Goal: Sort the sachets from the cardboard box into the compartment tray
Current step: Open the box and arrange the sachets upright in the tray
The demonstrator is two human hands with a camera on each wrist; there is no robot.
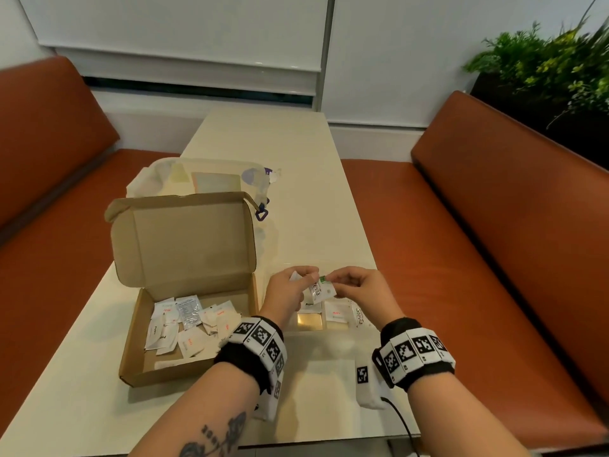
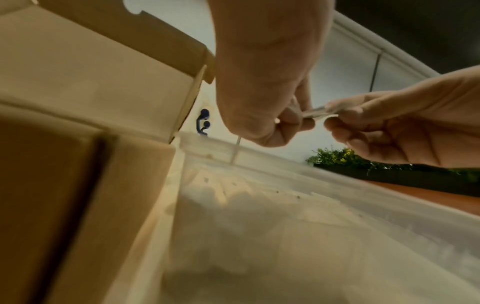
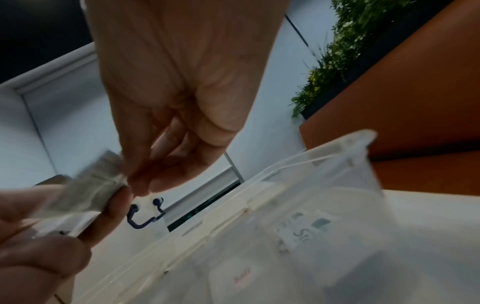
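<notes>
An open cardboard box (image 1: 138, 367) on the left of the table holds several white sachets (image 1: 188, 328). To its right lies a clear compartment tray (image 1: 309, 322), seen close up as the tray (image 3: 285, 170) with a Salt sachet (image 1: 336, 313) and a Stevia sachet (image 1: 359, 317) in separate compartments. Above the tray, my left hand (image 1: 308, 280) and right hand (image 1: 333, 279) both pinch one white Stevia sachet (image 1: 319, 290), blurred in the right wrist view (image 3: 91, 185). A second white sachet (image 1: 294, 276) sticks out of my left hand's fingers.
A clear plastic case with a blue clasp (image 1: 262, 214) lies behind the box. Orange benches (image 1: 494, 258) flank the cream table (image 1: 296, 192). A white marker-tagged device with a cable (image 1: 365, 384) rests near the table's front edge. Plants (image 1: 543, 61) stand at the back right.
</notes>
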